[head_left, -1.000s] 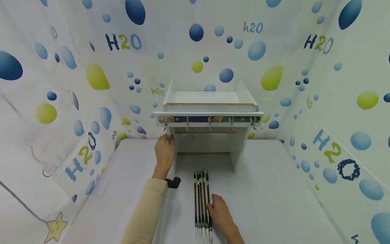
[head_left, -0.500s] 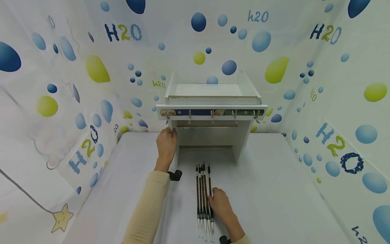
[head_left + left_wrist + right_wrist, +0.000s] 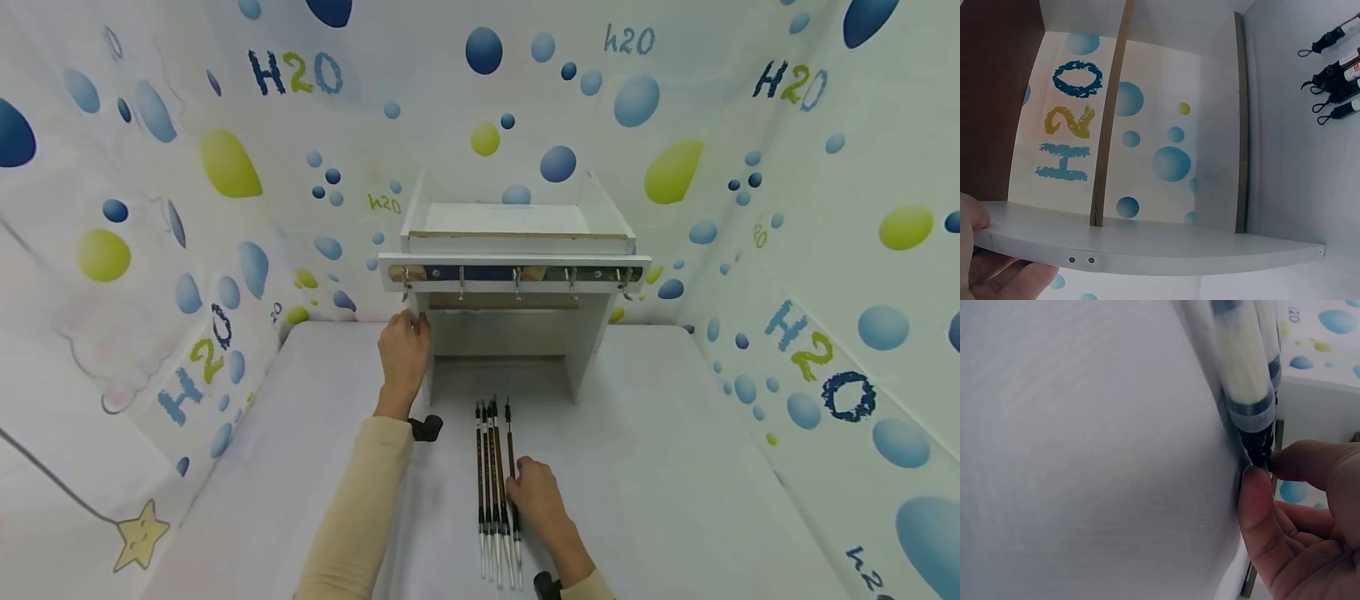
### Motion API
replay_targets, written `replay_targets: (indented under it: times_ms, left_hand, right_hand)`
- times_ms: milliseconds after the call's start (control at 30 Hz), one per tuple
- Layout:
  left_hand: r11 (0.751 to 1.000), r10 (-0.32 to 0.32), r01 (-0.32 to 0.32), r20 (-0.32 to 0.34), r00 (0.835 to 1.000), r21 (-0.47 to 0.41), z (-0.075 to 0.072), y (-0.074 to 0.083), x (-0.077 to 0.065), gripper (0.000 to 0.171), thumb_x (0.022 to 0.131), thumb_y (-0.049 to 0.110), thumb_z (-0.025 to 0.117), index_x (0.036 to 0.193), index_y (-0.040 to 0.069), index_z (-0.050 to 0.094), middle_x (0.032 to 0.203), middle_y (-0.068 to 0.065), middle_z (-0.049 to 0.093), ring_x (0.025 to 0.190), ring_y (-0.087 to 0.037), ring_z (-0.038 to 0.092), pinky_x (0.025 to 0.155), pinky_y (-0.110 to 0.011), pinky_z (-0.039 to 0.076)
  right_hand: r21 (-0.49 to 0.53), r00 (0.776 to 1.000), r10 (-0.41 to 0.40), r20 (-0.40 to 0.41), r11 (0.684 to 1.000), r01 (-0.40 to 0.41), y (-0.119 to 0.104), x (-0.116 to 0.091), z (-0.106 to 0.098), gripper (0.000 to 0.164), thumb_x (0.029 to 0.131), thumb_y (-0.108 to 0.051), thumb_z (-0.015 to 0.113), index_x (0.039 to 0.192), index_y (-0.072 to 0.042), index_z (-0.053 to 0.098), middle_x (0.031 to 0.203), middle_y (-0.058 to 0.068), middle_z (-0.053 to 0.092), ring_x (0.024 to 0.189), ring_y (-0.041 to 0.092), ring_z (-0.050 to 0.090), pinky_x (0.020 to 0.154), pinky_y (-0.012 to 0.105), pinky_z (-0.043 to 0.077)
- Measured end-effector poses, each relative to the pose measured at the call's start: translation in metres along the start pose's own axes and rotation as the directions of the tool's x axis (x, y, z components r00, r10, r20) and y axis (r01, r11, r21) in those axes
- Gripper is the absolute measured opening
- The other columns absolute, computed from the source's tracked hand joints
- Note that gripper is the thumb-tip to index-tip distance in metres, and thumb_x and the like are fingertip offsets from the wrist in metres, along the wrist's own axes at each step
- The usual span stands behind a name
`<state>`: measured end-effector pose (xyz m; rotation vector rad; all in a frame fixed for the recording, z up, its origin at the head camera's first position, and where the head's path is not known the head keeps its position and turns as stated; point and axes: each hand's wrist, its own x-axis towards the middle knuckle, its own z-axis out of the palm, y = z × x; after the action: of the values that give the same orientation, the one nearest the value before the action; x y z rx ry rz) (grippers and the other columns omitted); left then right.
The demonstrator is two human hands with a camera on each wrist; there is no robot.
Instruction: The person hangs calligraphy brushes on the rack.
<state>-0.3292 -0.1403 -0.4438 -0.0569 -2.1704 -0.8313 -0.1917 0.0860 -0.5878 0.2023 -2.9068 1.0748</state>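
Several calligraphy brushes [image 3: 491, 483] lie side by side on the white cloth, hanging loops toward the shelf and clear-capped tips toward me. My right hand [image 3: 542, 500] pinches the rightmost brush [image 3: 511, 446] between thumb and fingers; its loop end stands a little apart from the others. In the right wrist view, the pale bristles of a brush [image 3: 1247, 381] show inside a clear cap, with the fingertips just past the cap. My left hand [image 3: 402, 354] grips the side panel [image 3: 1166, 250] of a white shelf unit [image 3: 517, 243], thumb inside and fingers outside.
Along the shelf's front runs a metal strip [image 3: 487, 273] with several hooks [image 3: 517, 287]. Under it the unit has an open bay between two side panels. White cloth [image 3: 675, 467] covers the table, and a bubble-printed curtain [image 3: 420, 67] surrounds it.
The rightmost brush's loop end has moved slightly right, away from the bunch, in my right hand. My left hand keeps its grip on the shelf panel. The head view has shifted a little.
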Motion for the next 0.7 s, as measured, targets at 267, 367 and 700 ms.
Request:
replay_targets:
  times_ms: [267, 367, 700]
  left_hand:
    - [1.000, -0.002, 0.002, 0.002, 1.000, 0.007, 0.002, -0.004, 0.003, 0.026, 0.097, 0.010, 0.058, 0.082, -0.009, 0.065, 0.075, -0.025, 0.065, 0.065, -0.042, 0.064, 0.059, -0.053, 0.051]
    - [1.000, -0.009, 0.009, 0.006, 1.000, 0.009, 0.002, -0.004, 0.004, 0.026, 0.097, 0.011, 0.058, 0.082, -0.010, 0.065, 0.075, -0.026, 0.065, 0.066, -0.043, 0.064, 0.060, -0.053, 0.052]
    - [1.000, -0.021, 0.021, 0.026, 0.999, 0.003, 0.001, -0.003, 0.003, 0.027, 0.098, 0.011, 0.058, 0.081, -0.010, 0.065, 0.075, -0.025, 0.065, 0.066, -0.042, 0.064, 0.059, -0.052, 0.052]
  right_hand:
    - [0.017, 1.000, 0.029, -0.007, 0.999, -0.029, -0.001, 0.000, -0.008, 0.029, 0.085, -0.008, 0.067, 0.105, 0.012, 0.068, 0.068, 0.004, 0.063, 0.053, 0.007, 0.047, 0.046, 0.021, 0.038]
    - [0.028, 0.999, 0.035, -0.011, 0.999, -0.035, -0.003, 0.001, -0.013, 0.027, 0.085, -0.007, 0.067, 0.106, 0.011, 0.068, 0.070, 0.004, 0.064, 0.053, 0.007, 0.048, 0.047, 0.021, 0.039]
    - [0.061, 0.994, 0.054, -0.094, 0.997, -0.048, -0.014, -0.001, -0.031, 0.024, 0.082, -0.007, 0.068, 0.103, 0.007, 0.071, 0.070, 0.002, 0.064, 0.057, 0.008, 0.050, 0.049, 0.021, 0.042]
